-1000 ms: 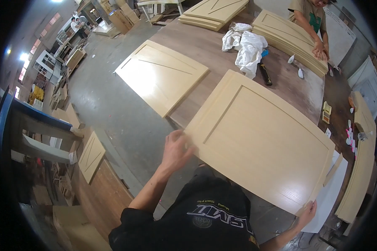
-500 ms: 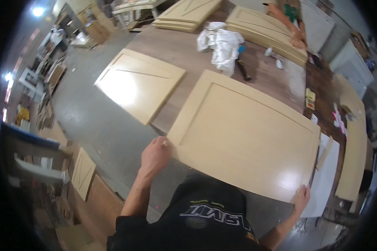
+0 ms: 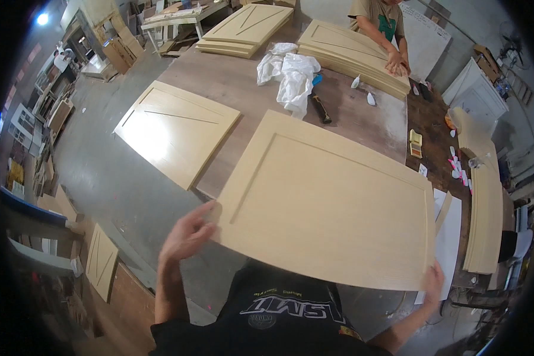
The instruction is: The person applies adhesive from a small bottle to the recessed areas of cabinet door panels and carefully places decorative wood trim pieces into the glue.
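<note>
The near edge of the large tan door panel [image 3: 332,202] hides part of the person's chest. The left hand [image 3: 187,234] grips its left corner with fingers curled; the right hand [image 3: 433,282] clasps its right corner. The panel is above the near edge of the counter [image 3: 237,77].

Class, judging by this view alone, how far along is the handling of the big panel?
Done: the large panel is gripped, left hand and right hand on opposite corners. In hand: it is held over the workbench edge. Left: it may yet join the panel stacks.
</note>
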A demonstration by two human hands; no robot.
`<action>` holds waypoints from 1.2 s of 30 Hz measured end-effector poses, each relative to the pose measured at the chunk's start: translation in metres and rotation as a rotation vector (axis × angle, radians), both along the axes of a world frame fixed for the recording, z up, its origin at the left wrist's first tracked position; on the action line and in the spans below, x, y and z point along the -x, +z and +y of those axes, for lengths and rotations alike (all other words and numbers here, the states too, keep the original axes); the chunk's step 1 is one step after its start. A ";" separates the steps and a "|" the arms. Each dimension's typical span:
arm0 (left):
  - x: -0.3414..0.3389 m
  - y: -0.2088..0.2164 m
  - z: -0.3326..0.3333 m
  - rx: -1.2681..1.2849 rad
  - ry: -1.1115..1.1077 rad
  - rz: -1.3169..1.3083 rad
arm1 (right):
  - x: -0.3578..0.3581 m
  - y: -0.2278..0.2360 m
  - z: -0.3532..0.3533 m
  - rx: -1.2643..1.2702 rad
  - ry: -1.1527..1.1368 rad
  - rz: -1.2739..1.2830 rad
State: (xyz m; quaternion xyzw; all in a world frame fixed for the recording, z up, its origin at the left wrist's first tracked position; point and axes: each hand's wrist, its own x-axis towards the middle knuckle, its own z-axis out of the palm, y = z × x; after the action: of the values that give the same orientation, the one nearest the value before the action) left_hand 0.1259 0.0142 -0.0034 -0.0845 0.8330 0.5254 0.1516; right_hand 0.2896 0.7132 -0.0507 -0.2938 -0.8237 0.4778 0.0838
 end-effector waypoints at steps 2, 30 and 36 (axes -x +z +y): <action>0.002 0.042 -0.014 -0.219 0.048 0.111 | -0.019 0.051 0.011 0.203 -0.035 0.216; 0.058 -0.078 0.031 0.437 -0.015 0.394 | 0.028 -0.051 -0.021 0.092 -0.016 -0.027; 0.038 -0.090 0.042 0.451 0.006 0.331 | 0.054 -0.052 -0.075 -0.201 0.012 -0.011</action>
State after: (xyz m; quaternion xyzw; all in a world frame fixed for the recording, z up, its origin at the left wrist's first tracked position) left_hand 0.0884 0.0564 -0.0931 -0.0318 0.9421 0.3338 -0.0108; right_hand 0.2357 0.6382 -0.1025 -0.2813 -0.8698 0.3914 0.1054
